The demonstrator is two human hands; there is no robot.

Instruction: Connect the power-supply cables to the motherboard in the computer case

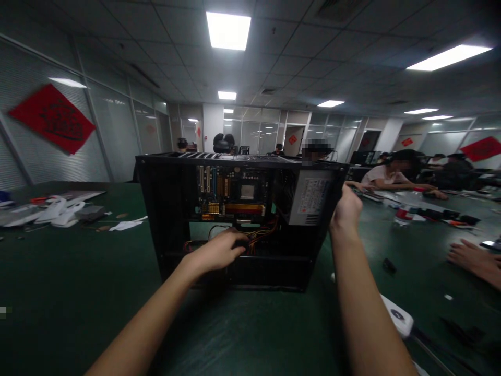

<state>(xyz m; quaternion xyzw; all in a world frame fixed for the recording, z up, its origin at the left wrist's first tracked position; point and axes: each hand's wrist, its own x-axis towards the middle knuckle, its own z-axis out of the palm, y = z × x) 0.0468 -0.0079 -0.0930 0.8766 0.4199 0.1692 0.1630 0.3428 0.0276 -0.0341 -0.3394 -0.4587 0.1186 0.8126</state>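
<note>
An open black computer case (252, 272) stands on the green table with its inside facing me. Within it show a motherboard (213, 190) with coloured slots and a power supply (311, 201) at the upper right. From the power supply a bundle of cables (270, 230) runs down and left. My left hand (221, 249) reaches into the lower part of the case, thumb and fingers closed around the cables; its fingertips are partly hidden. My right hand (346, 211) grips the right side of the case, its fingers mostly behind the panel.
White plastic bags (58, 210) and scraps lie at the left. On the right are a water bottle (409, 209), a white power strip (397, 316) and a small black part (389, 265). Another person's hand (473, 261) rests at the right edge; a person (391, 175) leans on the table beyond.
</note>
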